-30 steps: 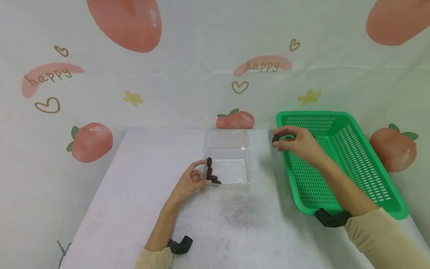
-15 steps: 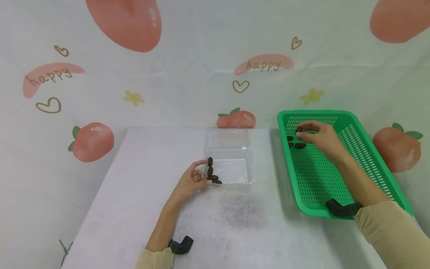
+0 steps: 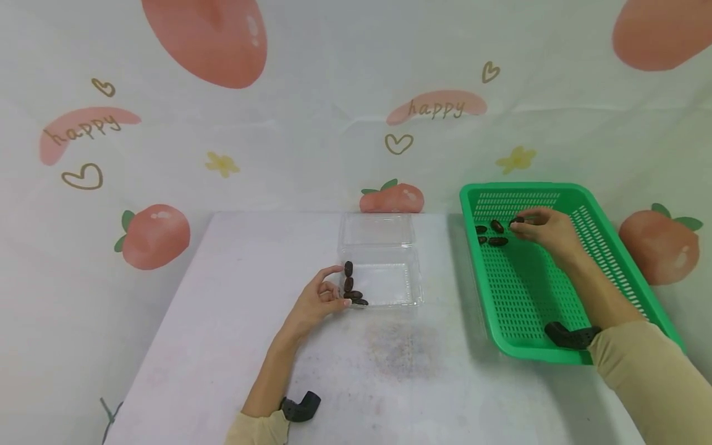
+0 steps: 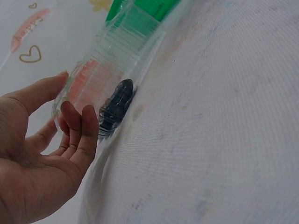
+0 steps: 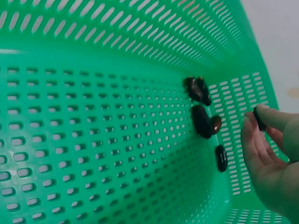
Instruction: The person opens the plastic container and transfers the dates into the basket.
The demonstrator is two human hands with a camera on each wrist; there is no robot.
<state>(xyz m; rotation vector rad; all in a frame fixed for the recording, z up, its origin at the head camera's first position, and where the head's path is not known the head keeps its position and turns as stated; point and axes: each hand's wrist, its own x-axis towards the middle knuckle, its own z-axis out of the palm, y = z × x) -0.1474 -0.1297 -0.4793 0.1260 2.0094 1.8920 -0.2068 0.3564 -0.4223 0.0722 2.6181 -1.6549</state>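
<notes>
In the head view, my right hand (image 3: pixel 556 238) is inside the back of the green basket (image 3: pixel 492 309), pinching a dark oval fruit (image 3: pixel 517 220) between thumb and fingers. Several similar fruits (image 3: pixel 497 241) lie on the basket floor to its left; the right wrist view shows the pinched fruit (image 5: pixel 259 118) near the basket wall. My left hand (image 3: pixel 314 304) grips the left side of a clear hinged box (image 3: pixel 418 278), whose lid is folded back. Along the box's left side and front left corner lie several dark fruits (image 3: pixel 348 284). The left wrist view shows curled fingers (image 4: pixel 88 135) at the box edge.
The white table (image 3: pixel 222 278) carries the box at its middle and the basket at its right. A patterned cloth (image 3: pixel 311 111) hangs behind. Each wrist bears a black device, the left one (image 3: pixel 300 408) above the table, the right one (image 3: pixel 572 335) over the basket's front rim.
From beside the basket's left rim, my right hand has moved right into it. A fruit now lies visible where the hand was half a second ago. My left hand has stayed at the box.
</notes>
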